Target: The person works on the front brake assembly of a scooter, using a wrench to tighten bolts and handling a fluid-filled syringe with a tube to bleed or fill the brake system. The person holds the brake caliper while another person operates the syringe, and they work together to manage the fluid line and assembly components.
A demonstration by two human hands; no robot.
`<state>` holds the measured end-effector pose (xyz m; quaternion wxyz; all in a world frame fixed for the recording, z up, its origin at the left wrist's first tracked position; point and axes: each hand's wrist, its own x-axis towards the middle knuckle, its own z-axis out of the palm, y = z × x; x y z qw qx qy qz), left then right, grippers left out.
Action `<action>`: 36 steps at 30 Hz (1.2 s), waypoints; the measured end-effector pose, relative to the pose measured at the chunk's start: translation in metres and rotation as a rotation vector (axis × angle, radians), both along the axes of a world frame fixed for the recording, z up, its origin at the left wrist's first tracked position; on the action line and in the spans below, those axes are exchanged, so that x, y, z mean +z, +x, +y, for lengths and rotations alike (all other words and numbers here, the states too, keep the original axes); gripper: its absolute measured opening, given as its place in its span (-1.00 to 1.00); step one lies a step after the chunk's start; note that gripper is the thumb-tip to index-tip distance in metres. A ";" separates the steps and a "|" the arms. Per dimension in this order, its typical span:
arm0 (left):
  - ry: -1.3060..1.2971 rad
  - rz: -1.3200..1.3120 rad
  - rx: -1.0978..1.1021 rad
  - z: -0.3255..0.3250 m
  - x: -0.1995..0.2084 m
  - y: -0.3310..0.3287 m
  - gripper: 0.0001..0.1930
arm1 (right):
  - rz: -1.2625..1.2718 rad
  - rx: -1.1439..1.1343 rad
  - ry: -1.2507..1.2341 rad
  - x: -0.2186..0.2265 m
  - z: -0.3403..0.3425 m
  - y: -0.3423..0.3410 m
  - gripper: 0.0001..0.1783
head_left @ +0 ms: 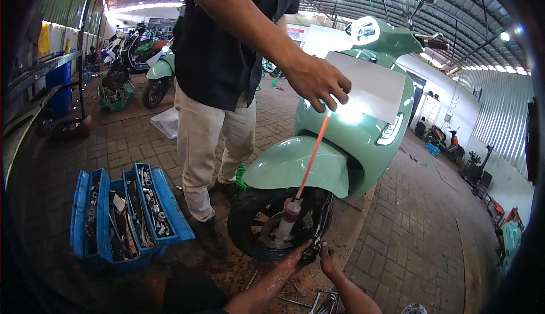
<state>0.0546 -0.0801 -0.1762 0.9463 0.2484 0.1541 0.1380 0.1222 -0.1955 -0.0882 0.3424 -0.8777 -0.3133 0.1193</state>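
My left hand [300,256] reaches in beside the front wheel [241,231] of a pale green scooter [301,158]. Its fingers close round a small dark part [310,252] low by the fork, too small and dark to name surely. Just right of it, my right hand [330,260] is closed with the thumb up; what its fingers hold is hidden. A clear syringe [288,220] with reddish-brown liquid at its upper end hangs before the wheel, joined to a red tube [313,159]. Above, a co-worker's hand [318,81] pinches the tube's top end.
An open blue toolbox [128,214] full of tools stands left on the brick floor. The co-worker's legs [198,143] stand close behind the wheel. Several wrenches [323,302] lie by my right forearm. A white sheet [369,84] covers the scooter's front; other scooters [139,58] stand further back.
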 end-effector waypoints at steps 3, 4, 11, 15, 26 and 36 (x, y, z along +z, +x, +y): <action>-0.030 -0.041 0.060 -0.010 0.005 0.006 -0.50 | -0.080 0.072 0.095 0.004 -0.002 0.007 -0.28; -0.141 -0.090 0.060 -0.001 -0.011 0.002 -0.50 | -0.122 0.144 0.105 0.009 0.011 0.001 -0.28; -0.239 -0.155 -0.045 -0.001 0.020 -0.008 -0.64 | 0.197 -0.193 0.252 0.012 0.005 0.050 -0.37; -0.070 -0.063 -0.174 -0.017 0.008 0.008 -0.71 | 0.092 -0.117 0.299 0.020 -0.017 0.059 -0.44; 1.046 0.241 0.747 -0.039 0.011 0.022 -0.22 | -0.307 0.286 -0.038 0.107 0.007 0.022 -0.72; 1.175 0.354 0.800 -0.019 -0.009 0.010 -0.16 | -0.538 0.259 -0.439 0.126 0.023 0.007 -0.69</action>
